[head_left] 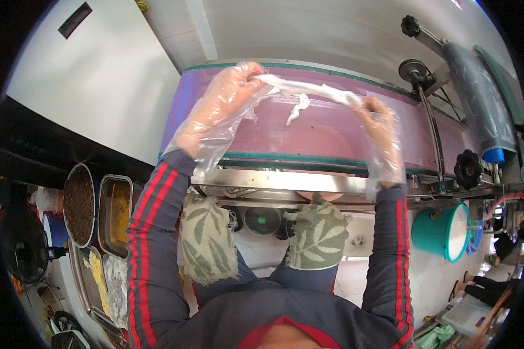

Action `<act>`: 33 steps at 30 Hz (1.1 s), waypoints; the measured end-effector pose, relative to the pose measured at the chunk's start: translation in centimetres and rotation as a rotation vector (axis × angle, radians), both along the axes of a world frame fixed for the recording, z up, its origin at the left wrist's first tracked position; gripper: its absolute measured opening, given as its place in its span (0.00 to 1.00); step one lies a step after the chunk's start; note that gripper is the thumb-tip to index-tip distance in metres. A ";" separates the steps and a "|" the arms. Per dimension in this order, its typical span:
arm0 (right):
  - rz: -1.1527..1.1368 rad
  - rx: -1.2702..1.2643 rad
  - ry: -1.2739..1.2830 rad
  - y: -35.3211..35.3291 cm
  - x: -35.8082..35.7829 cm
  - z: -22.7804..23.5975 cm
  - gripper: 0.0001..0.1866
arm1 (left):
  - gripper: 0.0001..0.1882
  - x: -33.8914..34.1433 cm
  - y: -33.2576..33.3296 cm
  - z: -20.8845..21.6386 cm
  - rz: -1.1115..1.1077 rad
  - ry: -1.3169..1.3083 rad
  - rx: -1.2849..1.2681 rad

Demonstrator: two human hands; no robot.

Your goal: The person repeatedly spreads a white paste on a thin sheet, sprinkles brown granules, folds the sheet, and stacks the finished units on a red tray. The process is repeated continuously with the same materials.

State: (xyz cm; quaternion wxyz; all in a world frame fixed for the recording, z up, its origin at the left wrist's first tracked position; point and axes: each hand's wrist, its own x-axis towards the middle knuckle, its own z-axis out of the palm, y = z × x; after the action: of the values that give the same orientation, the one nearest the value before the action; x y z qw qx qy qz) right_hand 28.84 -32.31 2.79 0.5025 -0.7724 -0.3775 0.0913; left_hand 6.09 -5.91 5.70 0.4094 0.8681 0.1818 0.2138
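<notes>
My left hand (pixel 241 81) and my right hand (pixel 377 111) both wear loose clear plastic gloves. Between them, above a pink work surface (pixel 227 134), a white soft-looking strip (pixel 308 88) is stretched taut, each end pinched in one hand's fingers. Whether it is dough or cloth cannot be made out. Below it, a shorter, crumpled white piece (pixel 297 109) hangs or lies over the pink surface; its upper end is partly hidden by the strip.
A metal rail (pixel 285 179) edges the surface nearest me. Rollers with black knobs (pixel 467 170) stand at the right, above a teal bucket (pixel 442 231). At the left are a round pan of brown crumbly filling (pixel 78 203), a rectangular metal tray (pixel 115 215) and a white cabinet (pixel 105 75).
</notes>
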 end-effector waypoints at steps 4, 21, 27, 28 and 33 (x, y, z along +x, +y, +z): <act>-0.137 -0.661 -0.544 5.8 -0.2 -3.9 0.23 | 0.18 1.0 2.3 -3.9 0.032 0.226 0.488; 0.339 -0.434 -0.664 7.8 -6.7 -3.0 0.11 | 0.06 -4.1 1.4 -7.2 -0.173 0.246 0.345; 0.338 -0.440 -0.971 2.4 -5.4 -3.7 0.11 | 0.10 -8.8 -0.8 -5.9 -0.184 0.255 0.489; 0.326 -0.460 -0.998 2.1 -5.4 -3.7 0.12 | 0.11 -9.7 -0.8 -5.6 -0.174 0.344 0.423; 0.319 -0.385 -0.653 0.2 -6.0 -3.6 0.19 | 0.13 -17.8 -0.9 -1.7 0.130 -0.073 0.509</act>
State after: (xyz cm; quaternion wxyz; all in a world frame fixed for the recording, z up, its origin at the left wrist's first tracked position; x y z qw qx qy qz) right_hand 22.79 -32.13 -0.77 0.1821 -0.7726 -0.6080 -0.0131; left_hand -11.69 -6.80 3.99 0.1698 0.9212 0.1627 0.3099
